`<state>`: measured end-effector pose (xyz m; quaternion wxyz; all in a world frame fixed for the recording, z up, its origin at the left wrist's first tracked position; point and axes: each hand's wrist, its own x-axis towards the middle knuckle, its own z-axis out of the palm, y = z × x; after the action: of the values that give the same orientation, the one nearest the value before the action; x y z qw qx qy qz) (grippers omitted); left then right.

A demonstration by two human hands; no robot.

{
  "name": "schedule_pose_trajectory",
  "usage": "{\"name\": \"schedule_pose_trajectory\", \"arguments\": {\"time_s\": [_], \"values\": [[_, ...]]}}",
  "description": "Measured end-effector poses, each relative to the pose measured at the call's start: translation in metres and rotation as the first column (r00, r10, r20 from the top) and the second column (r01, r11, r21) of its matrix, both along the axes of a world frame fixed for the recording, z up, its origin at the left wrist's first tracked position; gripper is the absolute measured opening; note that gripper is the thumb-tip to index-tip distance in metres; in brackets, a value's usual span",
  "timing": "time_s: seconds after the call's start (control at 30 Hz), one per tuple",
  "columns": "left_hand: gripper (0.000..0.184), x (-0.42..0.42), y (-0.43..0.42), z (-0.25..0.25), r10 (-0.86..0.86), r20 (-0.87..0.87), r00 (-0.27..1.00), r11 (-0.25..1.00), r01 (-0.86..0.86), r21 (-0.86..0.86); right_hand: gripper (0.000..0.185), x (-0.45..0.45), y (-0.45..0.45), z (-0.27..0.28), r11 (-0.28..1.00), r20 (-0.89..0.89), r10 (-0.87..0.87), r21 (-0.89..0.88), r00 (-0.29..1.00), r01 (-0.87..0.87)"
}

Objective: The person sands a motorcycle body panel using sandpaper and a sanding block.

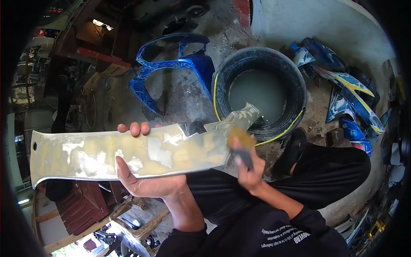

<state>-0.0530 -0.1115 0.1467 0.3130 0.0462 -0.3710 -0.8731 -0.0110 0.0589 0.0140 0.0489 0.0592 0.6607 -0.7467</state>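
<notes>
From the left: note the panel (160,150), held crosswise above the lap, pale patches on the face, narrow end at the right. Next, left hand (158,185): curled around the panel, spread to its width, thumb on the face, 3 fingertips showing over the far edge. Likely fault: twisting or tipping of the long left end, through reliance on this 1 grip. Beyond, on the floor: blue frame (201,73). Next, right hand (251,173): fingers closed around a yellow-brown pad (240,140), blurred, over the panel's right part; contact not discernible. Likely faults: uneven wear or a nicked corner, from hard pressure near the edge; loss of the pad into the tub (298,92), from a loose or wet grip. Far right: blue parts (353,96), well apart from the panel.
</notes>
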Motion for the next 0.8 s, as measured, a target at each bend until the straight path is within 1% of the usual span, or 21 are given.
{"name": "schedule_pose_trajectory", "arguments": {"time_s": [0.03, 0.07, 0.13, 0.17, 0.2, 0.23, 0.27, 0.33, 0.4, 0.43, 0.47, 0.5, 0.53, 0.57, 0.6, 0.63, 0.67, 0.73, 0.77, 0.8], "values": [[0.056, 0.000, 0.000, 0.000, -0.002, 0.005, 1.000, 1.000, 0.002, 0.000, 0.033, 0.003, 0.002, 0.007, 0.994, -0.313, 0.088, 0.093, 0.946, -0.062], [0.054, 0.000, 0.001, 0.001, 0.008, 0.016, 1.000, 1.000, -0.008, 0.007, 0.029, 0.007, 0.003, 0.010, 0.975, -0.579, 0.194, 0.202, 0.792, -0.091], [0.053, 0.001, 0.001, 0.000, 0.017, 0.021, 1.000, 1.000, -0.017, 0.018, 0.029, 0.005, 0.002, 0.008, 0.972, -0.571, 0.204, 0.217, 0.795, -0.093], [0.052, 0.001, 0.001, -0.002, 0.037, 0.029, 0.999, 0.999, -0.038, 0.018, 0.035, -0.001, 0.000, 0.003, 0.975, -0.425, 0.134, 0.219, 0.895, -0.042], [0.051, 0.002, 0.000, -0.003, 0.058, 0.039, 0.998, 0.998, -0.059, 0.017, 0.041, -0.004, -0.002, -0.002, 0.974, -0.265, 0.053, 0.226, 0.963, 0.008], [0.051, 0.002, -0.001, -0.002, 0.060, 0.037, 0.998, 0.998, -0.060, 0.014, 0.040, -0.002, 0.001, -0.004, 0.973, -0.321, 0.090, 0.230, 0.943, -0.014], [0.051, 0.003, -0.001, -0.002, 0.061, 0.041, 0.997, 0.998, -0.062, 0.015, 0.040, 0.004, 0.001, -0.002, 0.974, -0.321, 0.087, 0.228, 0.943, -0.012], [0.050, 0.004, 0.000, -0.003, 0.058, 0.056, 0.997, 0.998, -0.059, 0.023, 0.028, 0.013, 0.002, 0.013, 0.970, -0.574, 0.215, 0.216, 0.790, -0.107], [0.050, 0.004, 0.000, -0.003, 0.118, 0.096, 0.988, 0.992, -0.121, 0.025, 0.029, 0.010, -0.001, 0.013, 0.970, -0.554, 0.207, 0.223, 0.807, -0.096], [0.050, 0.004, 0.002, -0.003, 0.120, 0.096, 0.988, 0.992, -0.123, 0.028, 0.034, 0.006, -0.004, 0.008, 0.986, -0.340, 0.093, 0.164, 0.936, -0.038], [0.049, 0.004, 0.003, -0.004, 0.153, 0.118, 0.981, 0.987, -0.157, 0.024, 0.039, 0.002, -0.005, 0.005, 0.992, -0.099, -0.020, 0.120, 0.995, 0.032], [0.049, 0.003, 0.003, -0.004, 0.186, 0.140, 0.972, 0.982, -0.190, 0.016, 0.039, -0.001, -0.003, 0.004, 0.992, -0.136, -0.023, 0.123, 0.990, 0.040], [0.049, 0.003, 0.002, -0.003, 0.187, 0.142, 0.972, 0.982, -0.191, 0.011, 0.039, 0.003, -0.002, 0.003, 0.992, -0.134, -0.024, 0.119, 0.991, 0.040], [0.049, 0.003, 0.001, -0.003, 0.182, 0.136, 0.974, 0.983, -0.185, 0.011, 0.035, 0.010, 0.001, 0.005, 0.986, -0.336, 0.081, 0.163, 0.938, -0.026], [0.049, 0.004, 0.002, -0.004, 0.175, 0.133, 0.975, 0.984, -0.179, 0.014, 0.031, 0.015, 0.003, 0.008, 0.972, -0.514, 0.187, 0.222, 0.837, -0.081], [0.049, 0.004, 0.003, -0.004, 0.172, 0.139, 0.975, 0.984, -0.176, 0.017, 0.033, 0.016, 0.005, 0.012, 0.973, -0.447, 0.201, 0.196, 0.872, -0.124], [0.049, 0.003, 0.004, -0.005, 0.189, 0.153, 0.970, 0.981, -0.193, 0.012, 0.033, 0.012, 0.004, 0.010, 0.972, -0.447, 0.201, 0.200, 0.872, -0.122], [0.049, 0.001, 0.007, -0.004, 0.214, 0.159, 0.964, 0.976, -0.218, 0.009, 0.040, 0.000, 0.001, 0.006, 0.954, -0.316, 0.081, 0.300, 0.945, 0.019], [0.048, 0.000, 0.010, -0.004, 0.219, 0.158, 0.963, 0.975, -0.223, 0.008, 0.045, 0.001, 0.001, 0.006, 0.958, -0.325, 0.064, 0.285, 0.943, 0.033], [0.047, -0.001, 0.012, -0.003, 0.221, 0.161, 0.962, 0.974, -0.225, 0.004, 0.045, 0.004, 0.002, 0.008, 0.959, -0.323, 0.064, 0.281, 0.944, 0.031]]}}
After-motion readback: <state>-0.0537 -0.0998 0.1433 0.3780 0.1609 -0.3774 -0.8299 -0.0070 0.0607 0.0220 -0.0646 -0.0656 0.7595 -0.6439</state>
